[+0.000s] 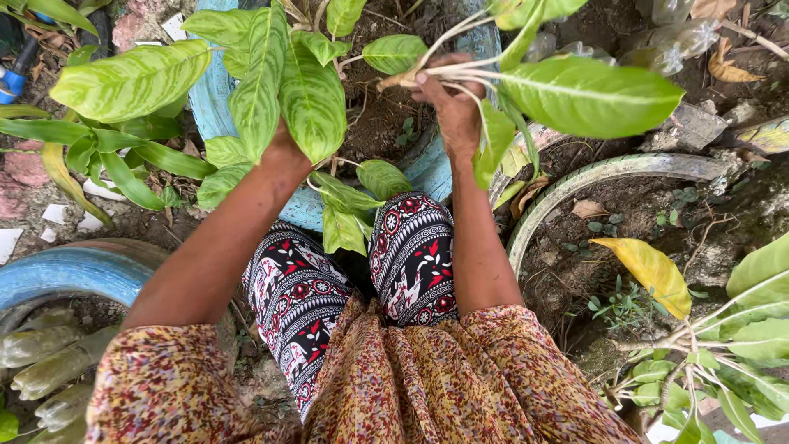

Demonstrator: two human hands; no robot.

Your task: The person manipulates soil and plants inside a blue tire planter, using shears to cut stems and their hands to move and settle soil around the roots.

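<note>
While leaves (312, 99) hide left hand (283, 152), right hand (452, 103) grips stems (460, 70)

bare soil (386, 115) inside a blue tyre planter (214, 115), dry leaves (588, 208) on it

**Garden ground around me**

I stand on dark bare soil (575, 271) in daylight. Blue-painted tyre planters (74, 271) lie at lower left and top centre, a pale tyre (625, 168) at right, plastic bottles (41, 362) bottom left, dry leaves upper right.
</note>
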